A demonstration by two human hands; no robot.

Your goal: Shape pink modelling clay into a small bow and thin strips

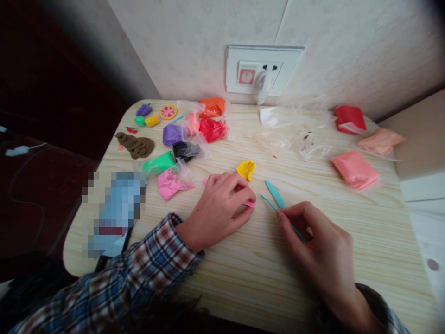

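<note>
Between the fingertips and thumb of my left hand (224, 208) is a small piece of pink clay (249, 204), mostly hidden by the fingers. My right hand (318, 250) pinches a thin teal modelling tool (268, 201), its bent tip pointing left toward the pink clay without touching it. Just beyond that tool lies a teal clay knife (274, 192) on the table. A lump of yellow clay (246, 170) rests past my left fingers. Another bit of pink clay (205, 181) peeks out beside my left knuckles.
Bagged clay, including a green pack (159, 162) and a pink pack (170, 183), lies left of centre. Small clay fruit and a brown coil (135, 145) sit far left, above a blurred phone (116, 213). Clear bags (295, 134) and a salmon pack (355, 170) are at the right.
</note>
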